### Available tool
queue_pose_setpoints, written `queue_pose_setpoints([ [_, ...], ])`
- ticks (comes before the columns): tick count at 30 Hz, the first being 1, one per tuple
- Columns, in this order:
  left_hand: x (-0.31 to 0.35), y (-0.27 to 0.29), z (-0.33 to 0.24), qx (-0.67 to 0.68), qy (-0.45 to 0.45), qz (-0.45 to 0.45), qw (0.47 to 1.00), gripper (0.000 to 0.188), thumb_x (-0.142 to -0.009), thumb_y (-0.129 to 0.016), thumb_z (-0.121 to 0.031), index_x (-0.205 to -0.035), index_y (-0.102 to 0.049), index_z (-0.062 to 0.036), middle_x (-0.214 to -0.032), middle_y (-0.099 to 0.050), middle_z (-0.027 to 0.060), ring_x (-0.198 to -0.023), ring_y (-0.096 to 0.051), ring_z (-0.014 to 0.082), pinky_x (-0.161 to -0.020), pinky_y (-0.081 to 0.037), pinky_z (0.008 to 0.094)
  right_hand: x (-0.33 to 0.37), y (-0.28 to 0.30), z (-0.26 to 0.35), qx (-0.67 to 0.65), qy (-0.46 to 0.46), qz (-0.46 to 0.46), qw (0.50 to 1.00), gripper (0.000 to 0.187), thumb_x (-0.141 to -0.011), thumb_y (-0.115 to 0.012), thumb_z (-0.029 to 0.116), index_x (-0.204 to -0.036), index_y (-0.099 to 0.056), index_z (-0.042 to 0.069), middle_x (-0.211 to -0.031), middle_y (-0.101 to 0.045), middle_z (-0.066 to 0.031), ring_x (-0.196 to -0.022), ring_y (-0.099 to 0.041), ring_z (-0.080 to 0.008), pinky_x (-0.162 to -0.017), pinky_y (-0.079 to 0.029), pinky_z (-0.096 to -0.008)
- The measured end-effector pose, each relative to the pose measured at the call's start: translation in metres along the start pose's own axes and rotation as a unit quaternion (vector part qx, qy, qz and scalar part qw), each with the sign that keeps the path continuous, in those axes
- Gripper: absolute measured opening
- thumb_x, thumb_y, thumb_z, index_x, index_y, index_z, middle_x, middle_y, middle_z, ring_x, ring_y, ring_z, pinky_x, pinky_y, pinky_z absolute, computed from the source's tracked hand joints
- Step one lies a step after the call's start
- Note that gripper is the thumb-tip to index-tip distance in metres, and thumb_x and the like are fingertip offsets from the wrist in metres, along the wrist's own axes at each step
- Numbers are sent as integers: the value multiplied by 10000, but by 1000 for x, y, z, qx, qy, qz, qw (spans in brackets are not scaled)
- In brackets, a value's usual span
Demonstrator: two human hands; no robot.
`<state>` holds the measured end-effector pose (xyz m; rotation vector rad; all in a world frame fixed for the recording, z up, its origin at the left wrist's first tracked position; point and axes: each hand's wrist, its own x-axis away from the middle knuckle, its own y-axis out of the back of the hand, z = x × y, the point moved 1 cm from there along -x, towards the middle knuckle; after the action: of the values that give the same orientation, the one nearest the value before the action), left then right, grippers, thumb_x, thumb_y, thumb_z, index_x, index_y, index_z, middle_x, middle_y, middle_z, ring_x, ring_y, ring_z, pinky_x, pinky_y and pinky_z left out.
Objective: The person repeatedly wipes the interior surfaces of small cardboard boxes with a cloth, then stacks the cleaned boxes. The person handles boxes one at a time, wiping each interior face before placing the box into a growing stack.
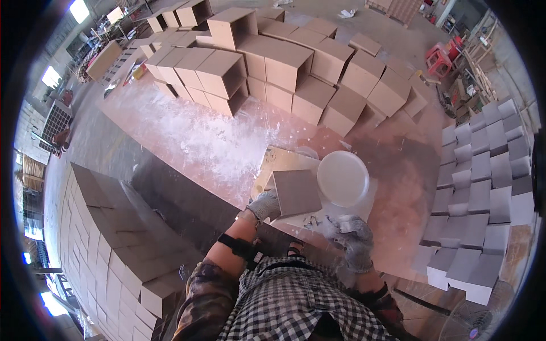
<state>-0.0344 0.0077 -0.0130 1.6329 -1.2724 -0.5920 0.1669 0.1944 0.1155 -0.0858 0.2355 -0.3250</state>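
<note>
My left hand (pixel 264 207), in a grey knit glove, is closed on the lower left edge of a brown square box (pixel 298 192). The box is tilted over a stained pale board (pixel 269 163). Just right of the box stands a round white tub (pixel 343 178) that looks filled with something white. My right hand (pixel 350 238), in a glove smeared with white, is below the tub and apart from the box. Its fingers are curled together, and what they hold, if anything, cannot be made out.
Brown open boxes (pixel 278 62) are stacked along the table's far side. Greyish-white boxes (pixel 480 165) rise in a stack at right, and another tall stack (pixel 108 244) stands at left. A fan (pixel 478 321) is at lower right. Red stools (pixel 439 59) stand far right. White residue coats the reddish tabletop (pixel 199 136).
</note>
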Motion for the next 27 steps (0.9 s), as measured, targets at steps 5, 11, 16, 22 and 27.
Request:
queue_pose_setpoints([
  [5, 30, -14, 26, 32, -16, -87, 996, 309, -839, -564, -161, -1122, -634, -60, -1080, -646, 147, -984, -626, 317, -843, -504, 387, 7, 1, 7, -42, -92, -84, 991, 214, -714, -618, -135, -870, -600, 10, -981, -618, -77, -920, -599, -199, -797, -512, -327],
  [11, 29, 22, 0, 86, -24, 42, 995, 376, -901, -528, -235, -1238, -568, -72, -1219, -596, 144, -1114, -568, 288, -955, -445, 363, -11, -13, 3, 22, -183, -60, 981, 212, -746, -613, -79, -942, -581, -3, -986, -597, -81, -901, -601, -182, -746, -540, -290],
  [16, 4, 11, -30, 374, 203, -52, 903, 437, -897, -527, -315, -1276, -521, -96, -1234, -579, 160, -1094, -585, 303, -933, -457, 380, -21, -12, -43, 109, -141, -25, 984, 182, -815, -625, -38, -981, -578, 21, -900, -603, -58, -861, -599, -150, -700, -526, -270],
  [22, -7, -20, -17, 213, 101, -94, 967, 447, -914, -494, -305, -1304, -498, -87, -1276, -546, 160, -1151, -549, 303, -949, -445, 374, -54, -43, -13, 426, 105, 69, 896, 178, -809, -670, 49, -976, -610, 51, -823, -610, -99, -825, -608, -252, -746, -493, -368],
  [27, -6, -3, -23, 200, 82, -83, 973, 431, -917, -489, -294, -1292, -515, -82, -1252, -569, 144, -1137, -554, 313, -929, -458, 374, -43, -43, -28, 452, 124, 70, 881, 227, -771, -697, 78, -982, -619, 53, -884, -604, -128, -854, -580, -317, -783, -476, -401],
])
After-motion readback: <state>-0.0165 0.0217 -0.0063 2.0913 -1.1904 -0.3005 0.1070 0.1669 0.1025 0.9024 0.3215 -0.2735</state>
